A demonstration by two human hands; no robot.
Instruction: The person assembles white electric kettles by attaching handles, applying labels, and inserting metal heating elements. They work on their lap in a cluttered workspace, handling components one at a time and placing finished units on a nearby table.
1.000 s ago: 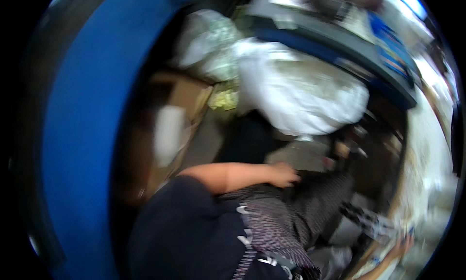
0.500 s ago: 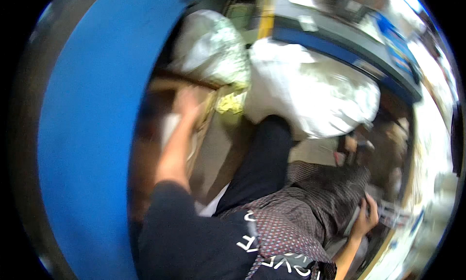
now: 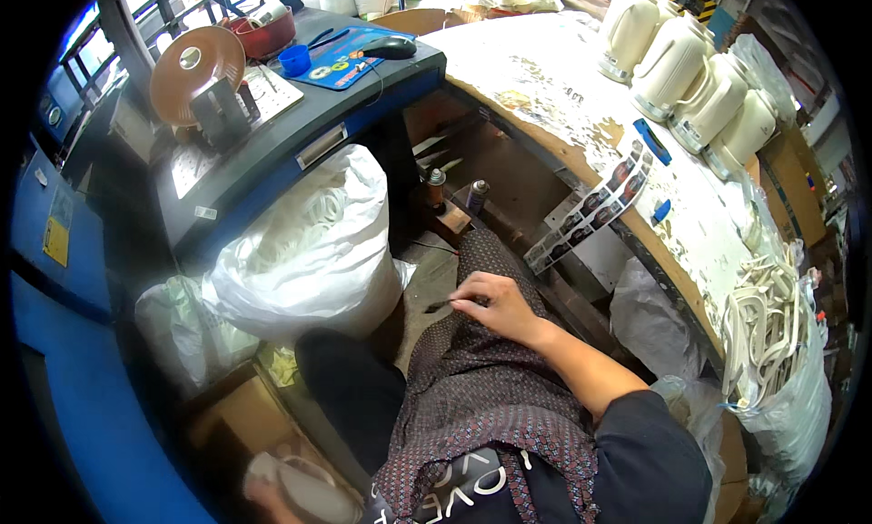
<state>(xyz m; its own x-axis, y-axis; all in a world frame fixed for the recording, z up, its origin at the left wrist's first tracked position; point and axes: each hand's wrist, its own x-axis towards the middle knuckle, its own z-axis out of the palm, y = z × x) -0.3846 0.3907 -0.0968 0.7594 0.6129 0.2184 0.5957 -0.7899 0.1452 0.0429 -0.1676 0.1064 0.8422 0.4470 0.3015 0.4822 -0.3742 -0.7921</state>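
Observation:
My right hand [image 3: 498, 308] rests on my lap over the patterned apron [image 3: 472, 397], with its fingertips pinched on a thin dark piece [image 3: 440, 304]. My left hand [image 3: 262, 489] is low at the bottom left, blurred and half cut off. It is closed around a white curved plastic part [image 3: 313, 493], above a brown cardboard box [image 3: 238, 420]. A large white sack [image 3: 309, 242] stuffed with white rings stands just left of my knees.
Several white kettles [image 3: 690, 70] stand on the paint-stained workbench [image 3: 581, 115] at the right. A strip of stickers [image 3: 595, 211] hangs off its edge. A clear bag of white handles [image 3: 772, 342] sits at the far right. Two spray cans [image 3: 454, 192] stand under the dark desk [image 3: 300, 124].
The view has swung up from the floor to the benches. My left arm has pulled back from the box area holding a white part. My right hand now lies on my lap.

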